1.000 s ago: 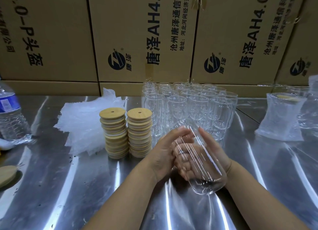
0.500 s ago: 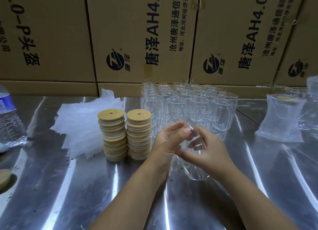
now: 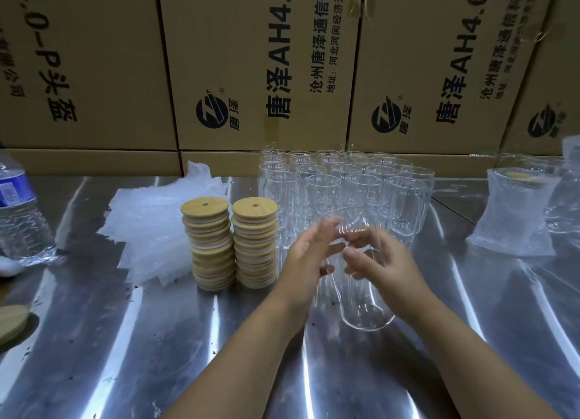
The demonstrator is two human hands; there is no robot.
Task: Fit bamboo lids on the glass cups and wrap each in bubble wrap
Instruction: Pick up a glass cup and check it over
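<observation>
A clear glass cup [image 3: 364, 308] stands nearly upright in front of me, its base low over the steel table [image 3: 125, 340]. My right hand [image 3: 389, 265] grips its upper part from the right, fingers curled at the rim. Along the cup's left side lies my left hand [image 3: 307, 261], fingers fairly straight and touching the glass. Two stacks of round bamboo lids [image 3: 232, 246] sit just left of my hands. Behind them lies a heap of bubble wrap [image 3: 150, 230]. Several empty glass cups [image 3: 345, 186] stand grouped beyond my hands.
A wrapped, lidded cup [image 3: 514, 217] stands at the right, with more wrapped ones at the frame edge. A water bottle [image 3: 15, 211] is at far left, a loose bamboo lid [image 3: 11, 321] at the near left edge. Cardboard boxes [image 3: 251, 64] wall off the back.
The glass cup went from lying tilted in both hands to nearly upright. My hands shifted from cradling it underneath to its upper sides.
</observation>
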